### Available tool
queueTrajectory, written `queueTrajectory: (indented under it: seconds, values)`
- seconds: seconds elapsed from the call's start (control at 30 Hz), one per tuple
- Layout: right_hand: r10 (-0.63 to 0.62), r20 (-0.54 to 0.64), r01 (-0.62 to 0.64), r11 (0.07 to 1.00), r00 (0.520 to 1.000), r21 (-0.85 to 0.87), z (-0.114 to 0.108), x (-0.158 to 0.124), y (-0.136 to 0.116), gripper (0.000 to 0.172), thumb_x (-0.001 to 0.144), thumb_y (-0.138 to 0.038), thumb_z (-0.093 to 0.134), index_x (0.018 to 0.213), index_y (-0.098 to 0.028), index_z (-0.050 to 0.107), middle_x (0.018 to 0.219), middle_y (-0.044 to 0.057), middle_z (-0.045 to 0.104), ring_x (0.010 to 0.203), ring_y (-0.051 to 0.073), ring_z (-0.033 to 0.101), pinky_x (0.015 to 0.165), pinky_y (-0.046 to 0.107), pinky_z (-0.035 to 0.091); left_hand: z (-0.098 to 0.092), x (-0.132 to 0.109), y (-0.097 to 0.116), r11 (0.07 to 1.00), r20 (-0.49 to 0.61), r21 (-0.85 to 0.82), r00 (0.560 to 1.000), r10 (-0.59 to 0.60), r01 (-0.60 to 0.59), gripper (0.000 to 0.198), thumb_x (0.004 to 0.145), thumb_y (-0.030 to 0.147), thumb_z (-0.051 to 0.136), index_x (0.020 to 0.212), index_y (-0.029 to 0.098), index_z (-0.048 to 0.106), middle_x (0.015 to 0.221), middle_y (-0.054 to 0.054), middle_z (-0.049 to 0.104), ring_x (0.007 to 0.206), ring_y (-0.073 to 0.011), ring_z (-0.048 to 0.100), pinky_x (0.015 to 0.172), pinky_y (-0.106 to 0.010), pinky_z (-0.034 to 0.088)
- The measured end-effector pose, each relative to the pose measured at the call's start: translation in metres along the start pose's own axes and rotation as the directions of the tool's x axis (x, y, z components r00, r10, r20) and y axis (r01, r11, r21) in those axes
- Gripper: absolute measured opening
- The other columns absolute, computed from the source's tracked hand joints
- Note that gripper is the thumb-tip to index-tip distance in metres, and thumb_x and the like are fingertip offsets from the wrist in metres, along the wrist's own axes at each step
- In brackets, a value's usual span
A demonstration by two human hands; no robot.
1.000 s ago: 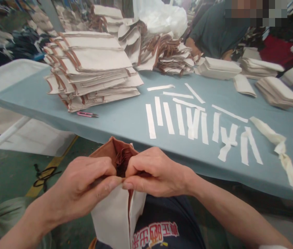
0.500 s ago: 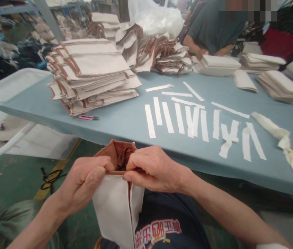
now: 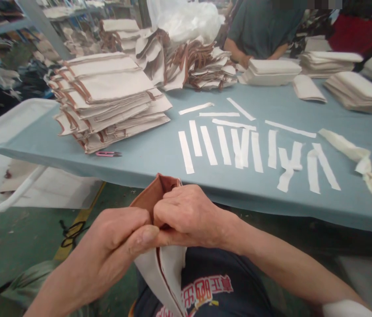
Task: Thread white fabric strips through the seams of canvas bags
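A cream fabric bag with a brown lining hangs over my lap, its opening facing up and partly hidden by my fingers. My left hand pinches the near rim, thumb on the outside. Right beside it, my right hand grips the same rim, with its fingers curled inside the opening. The two thumbs meet or nearly meet at the rim. Beyond the bag, white strips lie spread on the blue table, and pink thread snips rest near its front edge.
A tall stack of cream pieces with brown edging stands at the left of the table. Folded cream pieces lie at the back right, near another person's hands. A white cart touches the left side.
My hands have come closer together at the rim, my left hand moving right. The bag's opening has narrowed and its front is bent. The view has shifted slightly.
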State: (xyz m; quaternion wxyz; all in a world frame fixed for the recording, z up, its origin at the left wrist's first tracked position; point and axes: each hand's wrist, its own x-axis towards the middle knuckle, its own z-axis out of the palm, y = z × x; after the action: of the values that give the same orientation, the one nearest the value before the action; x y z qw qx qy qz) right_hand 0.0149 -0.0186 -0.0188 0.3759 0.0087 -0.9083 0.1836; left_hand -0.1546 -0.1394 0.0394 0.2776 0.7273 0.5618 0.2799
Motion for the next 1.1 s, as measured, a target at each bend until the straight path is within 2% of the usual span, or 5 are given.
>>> queueTrajectory:
  seconds: [0.17,0.33,0.63,0.93,1.1]
  values:
    - [-0.034,0.040,0.027,0.984,0.999,0.177,0.007,-0.007,0.015,0.061,0.103,-0.071,0.064,0.069,-0.023,0.050,0.057,-0.006,0.052,0.056,0.012,0.050,0.061,0.029,0.029,0.003,-0.004,-0.013,0.977,0.113,-0.205,0.993,-0.033,0.056,0.050,0.112,0.035,0.045,0.064,0.022,0.049,0.058,0.009,0.041,0.050,-0.0086,0.042,0.048,-0.020,0.035]
    - [0.065,0.110,-0.094,0.955,0.992,0.283,0.009,-0.016,0.038,0.069,0.086,-0.087,0.070,0.071,-0.022,0.054,0.062,-0.005,0.056,0.060,0.013,0.050,0.066,0.029,0.033,-0.003,-0.027,-0.032,0.997,0.045,0.045,0.996,-0.072,0.070,0.047,0.111,0.034,0.048,0.066,0.023,0.053,0.059,0.009,0.050,0.049,-0.0083,0.050,0.052,-0.021,0.037]
    - [0.225,0.374,-0.313,0.930,0.900,0.194,0.009,-0.024,0.046,0.030,0.100,-0.047,0.080,0.098,-0.018,0.073,0.087,0.004,0.076,0.084,0.020,0.066,0.081,0.033,0.043,-0.039,-0.048,-0.045,0.943,-0.105,0.123,0.948,-0.299,0.311,0.036,0.110,0.040,0.052,0.081,0.023,0.064,0.073,0.005,0.065,0.067,-0.0128,0.057,0.070,-0.020,0.048]
    - [0.174,0.402,-0.383,0.757,0.899,0.530,-0.026,0.019,0.016,0.015,0.106,-0.028,0.071,0.095,-0.017,0.068,0.085,0.000,0.070,0.077,0.013,0.061,0.072,0.027,0.044,-0.032,-0.035,-0.060,0.988,-0.111,0.153,0.994,-0.014,0.031,0.020,0.101,0.039,0.073,0.117,0.027,0.075,0.119,-0.002,0.081,0.115,-0.0235,0.073,0.098,-0.026,0.054]
    - [0.197,0.394,-0.435,0.539,0.898,0.721,-0.031,0.022,0.016,0.019,0.101,-0.028,0.074,0.091,-0.017,0.063,0.080,-0.006,0.058,0.065,0.008,0.045,0.062,0.022,0.038,-0.023,-0.005,-0.034,0.995,-0.099,0.022,0.990,0.104,-0.102,0.008,0.103,0.032,0.068,0.106,0.026,0.074,0.099,0.001,0.080,0.092,-0.0171,0.076,0.081,-0.024,0.057]
